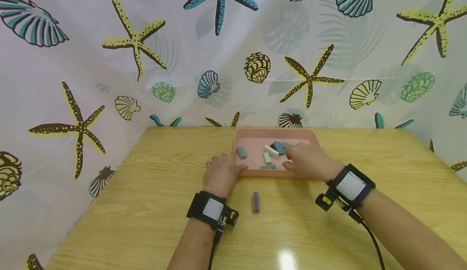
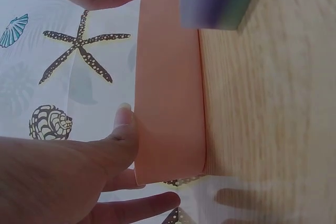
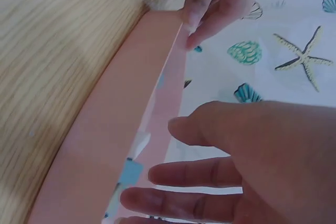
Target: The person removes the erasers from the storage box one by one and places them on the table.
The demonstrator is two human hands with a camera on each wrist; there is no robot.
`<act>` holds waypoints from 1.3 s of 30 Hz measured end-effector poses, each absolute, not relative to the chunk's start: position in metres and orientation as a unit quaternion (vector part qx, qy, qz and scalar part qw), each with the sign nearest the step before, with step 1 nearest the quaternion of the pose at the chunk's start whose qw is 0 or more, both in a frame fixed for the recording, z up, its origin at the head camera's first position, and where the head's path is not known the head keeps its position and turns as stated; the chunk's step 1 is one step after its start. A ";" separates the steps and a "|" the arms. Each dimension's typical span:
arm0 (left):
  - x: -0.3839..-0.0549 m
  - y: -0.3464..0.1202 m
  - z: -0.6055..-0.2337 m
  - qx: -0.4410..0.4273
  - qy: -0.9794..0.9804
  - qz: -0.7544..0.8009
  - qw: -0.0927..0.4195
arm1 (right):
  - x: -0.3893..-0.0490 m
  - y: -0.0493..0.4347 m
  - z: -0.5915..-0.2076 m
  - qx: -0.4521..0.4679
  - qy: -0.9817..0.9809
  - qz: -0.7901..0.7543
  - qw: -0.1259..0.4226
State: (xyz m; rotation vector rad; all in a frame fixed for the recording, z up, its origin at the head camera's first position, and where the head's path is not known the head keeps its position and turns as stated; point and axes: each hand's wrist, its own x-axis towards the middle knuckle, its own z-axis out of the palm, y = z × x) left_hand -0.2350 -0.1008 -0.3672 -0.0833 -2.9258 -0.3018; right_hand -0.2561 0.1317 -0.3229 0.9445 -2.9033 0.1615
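Note:
A pink tray [image 1: 255,173] sits at the back of the wooden table. Its near left corner is held by my left hand [image 1: 221,174], with the thumb over the rim and the other fingers along the outside. My right hand [image 1: 310,159] reaches over the tray's right part, fingers loosely spread and nothing gripped in the right wrist view. Inside lie several small blocks: a blue block [image 1: 279,147] by the right fingertips, a white block [image 1: 271,151], a pale green block [image 1: 267,158], and a grey-blue block [image 1: 242,153] by the left wall.
A purple block [image 1: 255,202] lies alone on the table [image 1: 153,205] in front of the tray. Behind the table hangs a white cloth [image 1: 226,112] printed with starfish and shells. Each wrist wears a strapped camera with a cable running back along the arm.

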 end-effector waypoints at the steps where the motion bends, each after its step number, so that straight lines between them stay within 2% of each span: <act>1: -0.235 -0.101 -0.367 -0.028 -0.989 -0.102 0.098 | -0.258 0.133 -0.324 0.297 -0.953 0.047 0.034; 9: -0.237 -0.104 -0.369 -0.030 -0.989 -0.108 0.092 | -0.269 0.140 -0.331 0.219 -0.975 0.013 -0.042; 23: -0.237 -0.103 -0.369 -0.029 -0.988 -0.113 0.100 | -0.279 0.153 -0.335 0.175 -0.981 0.000 -0.083; 29: -0.238 -0.103 -0.369 -0.029 -0.988 -0.112 0.101 | -0.279 0.154 -0.336 0.173 -0.981 0.000 -0.089; 39: -0.238 -0.103 -0.368 -0.028 -0.988 -0.113 0.099 | -0.278 0.158 -0.343 0.186 -0.980 0.043 -0.057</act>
